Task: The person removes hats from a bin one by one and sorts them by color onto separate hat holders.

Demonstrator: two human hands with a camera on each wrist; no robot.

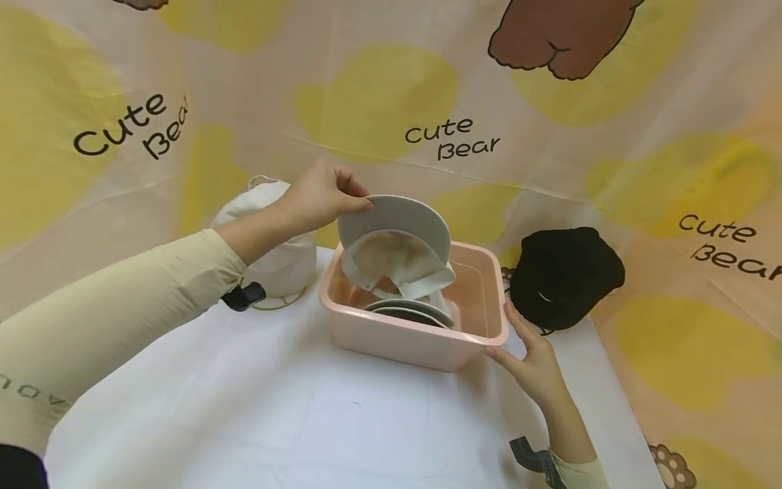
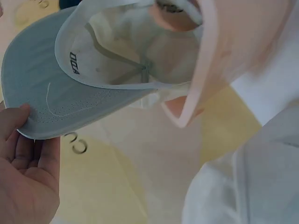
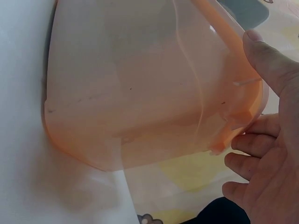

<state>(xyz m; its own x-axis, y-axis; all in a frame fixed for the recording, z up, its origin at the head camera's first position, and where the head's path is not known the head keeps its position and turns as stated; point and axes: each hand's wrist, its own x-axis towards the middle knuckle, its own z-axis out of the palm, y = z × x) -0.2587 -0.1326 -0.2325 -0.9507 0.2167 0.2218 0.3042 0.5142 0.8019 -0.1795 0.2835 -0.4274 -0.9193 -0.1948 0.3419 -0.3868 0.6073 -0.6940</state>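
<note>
My left hand [image 1: 320, 197] pinches the edge of the brim of a pale grey-and-white baseball cap [image 1: 406, 212]. The cap is tilted, brim up, its crown partly inside a pink plastic bin [image 1: 391, 339]. In the left wrist view, the underside of the brim [image 2: 35, 70] and the cap's hollow inside show, with thumb and fingers at the brim's edge. My right hand [image 1: 534, 363] grips the bin at its right front corner; in the right wrist view the thumb lies at the rim and the fingers bend beneath it. More curved brims [image 1: 421, 309] lie low in the bin, their crowns mostly hidden.
A black hat [image 1: 568, 275] stands to the right of the bin, near the table edge. On the left, a white hat [image 1: 284, 265] sits on a thin wire stand, partly behind my left forearm. White cloth [image 1: 342, 421] covers the table, and a printed curtain [image 1: 366, 88] hangs behind.
</note>
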